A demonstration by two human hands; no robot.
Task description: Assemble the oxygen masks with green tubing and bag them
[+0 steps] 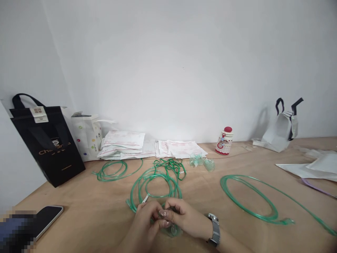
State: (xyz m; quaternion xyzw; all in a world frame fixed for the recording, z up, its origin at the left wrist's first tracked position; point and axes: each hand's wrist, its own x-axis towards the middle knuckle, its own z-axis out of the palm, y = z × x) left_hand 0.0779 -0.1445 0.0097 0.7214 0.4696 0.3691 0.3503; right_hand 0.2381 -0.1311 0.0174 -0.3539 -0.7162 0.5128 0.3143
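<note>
My left hand [147,219] and my right hand [181,214] meet at the near middle of the table, fingers closed and thumbs side by side. Between them they grip a clear green oxygen mask [172,231], its lower part showing beneath the thumbs and the rest hidden by the fingers. Just beyond the hands lies a coil of green tubing [134,189], with a small white strip [145,198] beside my left hand. A tangle of green elastic straps [171,165] rests behind the coil.
Two clear green masks [197,160] lie near white packets [184,149]. More tubing coils rest left [112,171] and right [247,207]. A bottle [223,142], black bag [47,144], white bag [280,131] and phone [48,219] stand or lie around.
</note>
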